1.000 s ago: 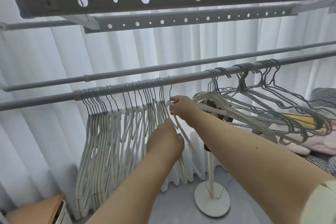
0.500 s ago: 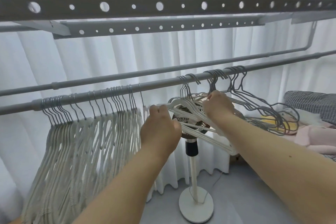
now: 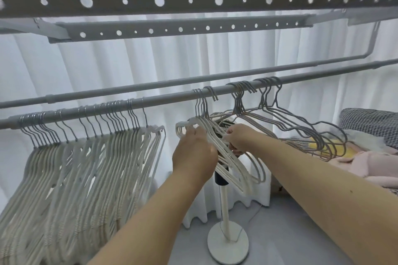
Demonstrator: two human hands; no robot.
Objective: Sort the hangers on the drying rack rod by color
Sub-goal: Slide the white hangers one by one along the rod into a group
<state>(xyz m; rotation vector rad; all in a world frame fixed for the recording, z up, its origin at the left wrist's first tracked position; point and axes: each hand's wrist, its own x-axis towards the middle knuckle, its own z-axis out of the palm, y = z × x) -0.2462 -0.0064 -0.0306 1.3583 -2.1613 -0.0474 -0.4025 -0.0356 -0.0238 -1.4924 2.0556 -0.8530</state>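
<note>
Hands meet at frame centre: my left hand (image 3: pixel 195 153) and right hand (image 3: pixel 239 139) both grasp the white hangers (image 3: pixel 234 170) hooked on the rod (image 3: pixel 168 99), the sorted white bunch (image 3: pixel 86 168) lying lower left.

We see our left hand (image 3: pixel 193 153) and right hand (image 3: pixel 239 140) both gripping a small bunch of white hangers (image 3: pixel 232 163) hooked on the rod (image 3: pixel 168 98). A large white bunch (image 3: pixel 81 168) hangs to the left, grey hangers (image 3: pixel 301 127) to the right, and a fan stand (image 3: pixel 226 232) behind.
</note>
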